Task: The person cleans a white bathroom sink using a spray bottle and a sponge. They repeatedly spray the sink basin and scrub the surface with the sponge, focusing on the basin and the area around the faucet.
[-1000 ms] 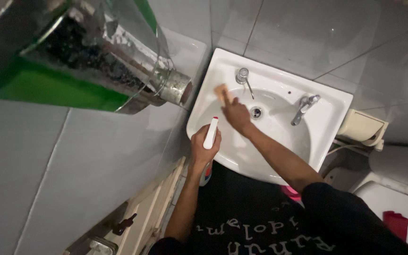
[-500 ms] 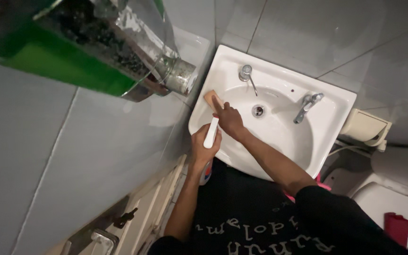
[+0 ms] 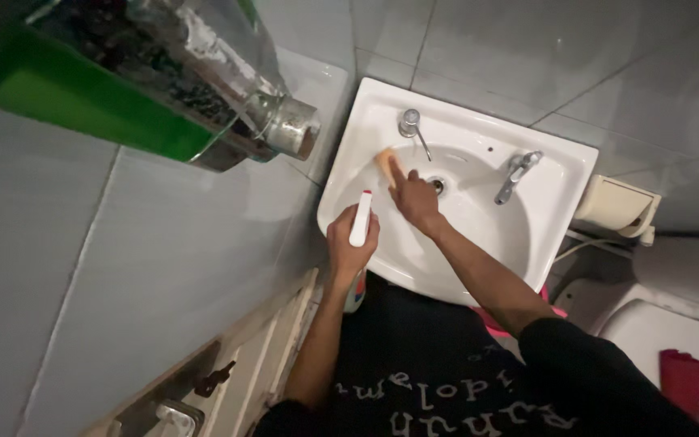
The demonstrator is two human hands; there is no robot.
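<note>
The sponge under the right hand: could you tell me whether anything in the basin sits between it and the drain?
Nothing visible does. The right hand presses the sponge on the inner wall of the sink, and bare white basin lies between it and the drain. The left hand holds the spray bottle at the near rim.

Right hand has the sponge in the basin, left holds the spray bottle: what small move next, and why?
Probably sweep the sponge toward the drain: the right hand presses it high on the sink bowl's left wall, while the left hand holds the spray bottle upright, idle.
</note>
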